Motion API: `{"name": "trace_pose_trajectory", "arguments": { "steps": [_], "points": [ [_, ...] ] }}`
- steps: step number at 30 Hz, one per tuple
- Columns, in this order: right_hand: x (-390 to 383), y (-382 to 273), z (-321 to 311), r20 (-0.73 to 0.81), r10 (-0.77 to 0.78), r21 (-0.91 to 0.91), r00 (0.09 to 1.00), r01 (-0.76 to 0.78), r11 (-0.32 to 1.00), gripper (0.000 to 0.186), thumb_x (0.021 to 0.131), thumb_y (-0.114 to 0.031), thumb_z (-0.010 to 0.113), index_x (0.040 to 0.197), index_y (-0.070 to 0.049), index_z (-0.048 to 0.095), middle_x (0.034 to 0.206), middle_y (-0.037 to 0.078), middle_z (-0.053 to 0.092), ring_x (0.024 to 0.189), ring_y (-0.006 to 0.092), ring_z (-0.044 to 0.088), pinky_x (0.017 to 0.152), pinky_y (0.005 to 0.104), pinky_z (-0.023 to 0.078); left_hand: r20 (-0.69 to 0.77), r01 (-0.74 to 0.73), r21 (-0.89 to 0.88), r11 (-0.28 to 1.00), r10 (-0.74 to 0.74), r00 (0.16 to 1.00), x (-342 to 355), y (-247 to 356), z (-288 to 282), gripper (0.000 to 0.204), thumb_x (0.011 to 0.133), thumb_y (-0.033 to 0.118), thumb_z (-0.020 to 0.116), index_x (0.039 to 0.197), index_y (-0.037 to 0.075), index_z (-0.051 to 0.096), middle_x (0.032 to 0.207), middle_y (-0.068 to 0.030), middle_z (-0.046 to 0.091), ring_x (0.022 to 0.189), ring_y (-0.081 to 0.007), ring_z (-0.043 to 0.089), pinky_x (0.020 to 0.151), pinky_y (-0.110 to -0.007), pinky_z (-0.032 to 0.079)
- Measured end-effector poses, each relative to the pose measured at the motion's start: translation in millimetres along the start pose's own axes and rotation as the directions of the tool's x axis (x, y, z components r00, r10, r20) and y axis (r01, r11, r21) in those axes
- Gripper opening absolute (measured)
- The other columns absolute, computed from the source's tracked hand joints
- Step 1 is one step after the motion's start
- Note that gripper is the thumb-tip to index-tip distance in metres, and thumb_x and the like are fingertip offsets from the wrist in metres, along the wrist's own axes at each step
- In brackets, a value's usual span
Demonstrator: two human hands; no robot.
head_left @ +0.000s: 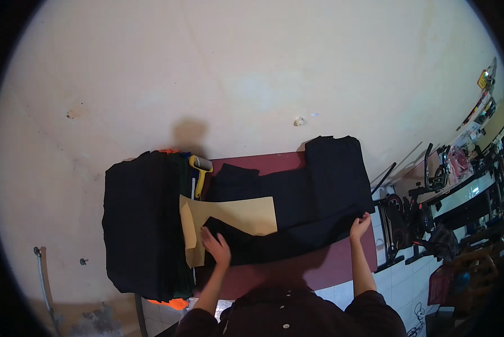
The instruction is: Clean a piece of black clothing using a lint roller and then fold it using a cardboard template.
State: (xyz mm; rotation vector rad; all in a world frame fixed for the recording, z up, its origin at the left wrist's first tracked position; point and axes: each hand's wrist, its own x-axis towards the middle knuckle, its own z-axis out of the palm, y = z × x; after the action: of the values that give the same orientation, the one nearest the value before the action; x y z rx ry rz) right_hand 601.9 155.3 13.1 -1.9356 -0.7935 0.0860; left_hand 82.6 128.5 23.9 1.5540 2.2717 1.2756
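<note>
A black garment that looks like trousers (288, 244) lies across the dark red table (285, 272). Its near strip runs over a tan sheet of card or stiff paper (235, 209), which is creased upward at its left end. My left hand (216, 247) rests with fingers apart on the strip's left end, beside the card. At the strip's right end, my right hand (360, 226) has its fingers closed at the cloth's edge; the fingertips are partly hidden. More black cloth (285, 191) lies flat beyond the card.
A tall stack of folded dark clothes (137, 224) stands at the table's left, with orange cloth (170, 304) showing below. A yellow-handled lint roller (200, 175) leans by it. Folded black cloth (336, 168) lies at the far right. An exercise bike (401, 219) stands beyond the table.
</note>
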Motion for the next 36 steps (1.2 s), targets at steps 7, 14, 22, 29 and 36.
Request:
{"name": "trace_pose_trajectory", "arguments": {
  "steps": [7,14,22,29,36],
  "points": [
    [-25,12,-8,0.098,0.178,-0.555,0.979,-0.095,0.827,0.041,0.076,-0.013,0.056,0.117,-0.012,0.051,0.115,0.007,0.052,0.113,0.0293,0.043,0.092,0.0559,0.028,0.761,-0.426,0.064,0.902,0.232,0.606,-98,19,-37,0.059,0.092,0.034,0.043,0.142,0.011,0.023,0.149,-0.0115,0.015,0.138,-0.0301,0.013,0.108,-0.053,0.010],
    [26,37,-22,0.370,0.320,-0.396,0.872,-0.163,0.903,0.026,0.071,-0.030,0.059,0.088,-0.011,0.064,0.086,0.007,0.062,0.096,0.0288,0.053,0.090,0.0521,0.025,0.766,-0.562,0.106,0.820,0.293,0.572,-105,2,-30,0.060,0.091,0.042,0.041,0.142,0.017,0.023,0.150,-0.0083,0.014,0.138,-0.0270,0.013,0.108,-0.052,0.013],
    [23,28,-33,0.360,0.191,-0.516,0.913,0.024,0.857,0.020,0.072,-0.028,0.061,0.079,-0.009,0.059,0.079,0.006,0.061,0.090,0.0271,0.057,0.087,0.0512,0.027,0.763,-0.565,0.149,0.811,0.269,0.588,-107,0,-33,0.061,0.090,0.043,0.041,0.142,0.017,0.024,0.150,-0.0077,0.015,0.138,-0.0259,0.014,0.108,-0.051,0.013],
    [-19,-1,-19,-0.040,-0.024,-0.558,0.999,-0.002,0.830,0.029,0.074,-0.011,0.060,0.101,-0.007,0.048,0.110,0.014,0.051,0.105,0.0329,0.048,0.086,0.0496,0.035,0.751,-0.521,0.076,0.850,0.295,0.591,-105,-3,-32,0.061,0.090,0.042,0.043,0.142,0.017,0.024,0.150,-0.0079,0.016,0.138,-0.0266,0.014,0.108,-0.051,0.012],
    [-123,-76,0,0.409,-0.469,-0.174,0.783,0.571,0.802,0.046,0.071,-0.007,0.058,0.115,-0.003,0.045,0.125,0.022,0.040,0.118,0.0393,0.037,0.099,0.0450,0.030,0.517,-0.237,0.321,0.917,0.040,0.855,-88,-37,-42,0.055,0.090,0.034,0.044,0.135,0.003,0.033,0.147,-0.0132,0.021,0.136,-0.0308,0.017,0.109,-0.051,0.013]
  ]
}}
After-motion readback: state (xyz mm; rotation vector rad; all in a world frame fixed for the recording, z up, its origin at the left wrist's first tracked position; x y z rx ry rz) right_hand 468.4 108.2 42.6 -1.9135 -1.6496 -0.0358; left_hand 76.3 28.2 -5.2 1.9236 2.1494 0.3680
